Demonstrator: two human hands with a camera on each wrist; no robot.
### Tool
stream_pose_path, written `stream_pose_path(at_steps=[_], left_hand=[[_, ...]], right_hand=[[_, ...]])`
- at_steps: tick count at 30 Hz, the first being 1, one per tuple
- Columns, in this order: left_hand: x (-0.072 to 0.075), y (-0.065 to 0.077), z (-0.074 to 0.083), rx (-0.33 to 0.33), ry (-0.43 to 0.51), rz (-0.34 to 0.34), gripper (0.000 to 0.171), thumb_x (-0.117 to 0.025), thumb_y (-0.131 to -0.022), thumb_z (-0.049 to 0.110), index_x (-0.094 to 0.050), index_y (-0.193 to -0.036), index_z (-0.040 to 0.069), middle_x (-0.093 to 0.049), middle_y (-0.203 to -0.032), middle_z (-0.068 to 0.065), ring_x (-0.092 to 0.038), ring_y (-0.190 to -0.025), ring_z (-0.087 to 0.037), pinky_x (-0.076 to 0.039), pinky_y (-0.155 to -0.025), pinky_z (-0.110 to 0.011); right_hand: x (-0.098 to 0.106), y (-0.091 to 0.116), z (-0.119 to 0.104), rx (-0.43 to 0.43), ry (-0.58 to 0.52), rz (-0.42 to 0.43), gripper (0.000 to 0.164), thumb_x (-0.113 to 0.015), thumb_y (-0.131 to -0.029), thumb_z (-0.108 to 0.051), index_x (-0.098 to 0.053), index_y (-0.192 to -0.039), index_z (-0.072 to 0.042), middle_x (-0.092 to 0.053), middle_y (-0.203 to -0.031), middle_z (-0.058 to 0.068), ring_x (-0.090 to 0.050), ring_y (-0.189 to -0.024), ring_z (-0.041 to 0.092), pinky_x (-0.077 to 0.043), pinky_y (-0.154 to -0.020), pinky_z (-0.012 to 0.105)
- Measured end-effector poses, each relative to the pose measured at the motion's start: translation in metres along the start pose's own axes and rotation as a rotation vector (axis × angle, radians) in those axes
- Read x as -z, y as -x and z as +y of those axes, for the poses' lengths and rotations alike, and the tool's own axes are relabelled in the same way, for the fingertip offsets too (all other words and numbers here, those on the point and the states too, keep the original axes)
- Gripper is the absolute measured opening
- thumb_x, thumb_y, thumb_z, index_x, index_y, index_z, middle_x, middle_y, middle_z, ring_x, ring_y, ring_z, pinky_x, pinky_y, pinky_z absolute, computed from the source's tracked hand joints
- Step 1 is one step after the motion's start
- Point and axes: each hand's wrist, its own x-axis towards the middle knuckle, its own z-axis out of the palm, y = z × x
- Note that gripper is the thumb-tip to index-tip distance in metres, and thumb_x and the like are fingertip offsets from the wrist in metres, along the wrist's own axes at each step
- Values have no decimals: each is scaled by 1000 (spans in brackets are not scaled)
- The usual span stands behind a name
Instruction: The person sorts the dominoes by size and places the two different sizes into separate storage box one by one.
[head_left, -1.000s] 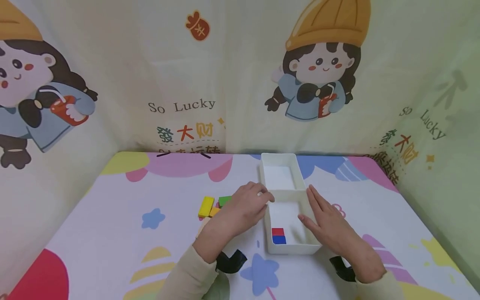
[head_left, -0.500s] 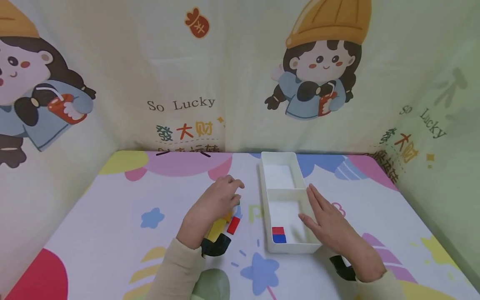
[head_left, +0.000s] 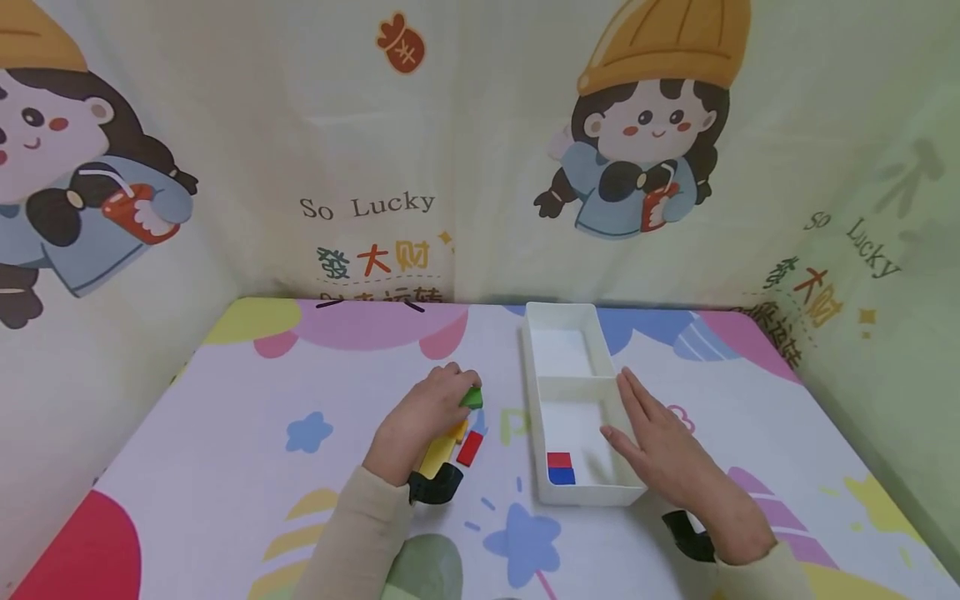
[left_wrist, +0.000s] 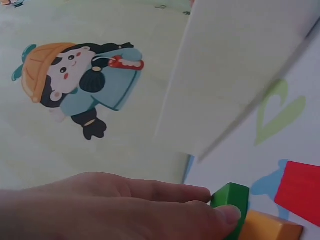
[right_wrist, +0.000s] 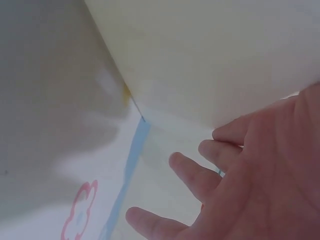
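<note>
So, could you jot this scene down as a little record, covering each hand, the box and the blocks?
Left hand: pinches a green block
Right hand: fingers straight, along the right side of the white box
Box layout: two compartments, one behind the other
Nearer compartment: blue block in its near left corner, red block just behind
Blocks by left hand: loose red block, orange block, yellow block partly hidden

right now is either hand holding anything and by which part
The left hand pinches the green block by its sides; the right hand holds nothing.
</note>
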Motion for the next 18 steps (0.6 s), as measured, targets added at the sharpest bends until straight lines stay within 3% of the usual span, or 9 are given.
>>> stream_pose_path(at_steps=[8, 18], left_hand=[[-9, -5, 2, -18, -75, 31, 33, -70, -91, 12, -62, -123, 13, -59, -104, -10, -52, -95, -23, -54, -81, -39], [-9, -8, 2, 9, -111, 57, 38, -73, -89, 13, -63, -125, 13, -62, -109, -9, -55, -98, -23, -56, -85, -38]], right_hand=[[5, 2, 0, -9, -25, -32, 85, -44, -101, -54, -6, -159, -4, -7, -167, 16, -19, -149, 46, -20, -114, 67], [3, 1, -3, -1, -19, -25, 84, -45, -100, -55, -9, -159, -6, -8, -167, 14, -22, -148, 45, -25, -113, 65]])
